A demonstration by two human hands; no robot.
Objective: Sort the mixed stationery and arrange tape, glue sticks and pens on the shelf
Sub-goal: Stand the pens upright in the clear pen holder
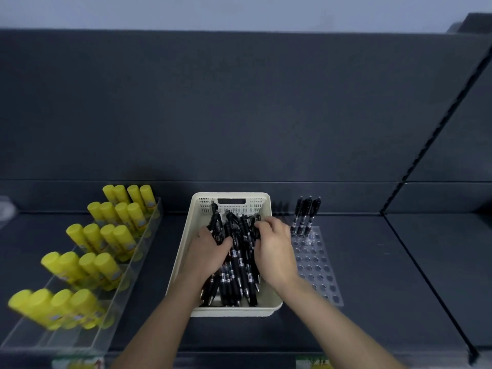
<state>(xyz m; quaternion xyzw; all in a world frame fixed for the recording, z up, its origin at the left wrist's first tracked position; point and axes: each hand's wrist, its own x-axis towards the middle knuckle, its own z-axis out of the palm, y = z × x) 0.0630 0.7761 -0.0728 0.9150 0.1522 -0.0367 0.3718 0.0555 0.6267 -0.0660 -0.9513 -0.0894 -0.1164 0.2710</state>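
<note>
Left hand and right hand curl round black pens lying front-to-back in the basket; the holed rack sits just beside, nearer the right hand.

Single head view, wide-angle, facing forward-down, close above shelf.

Perforated plastic basket, glossy black pens.

Labels on pens and glue sticks are unreadable.
</note>
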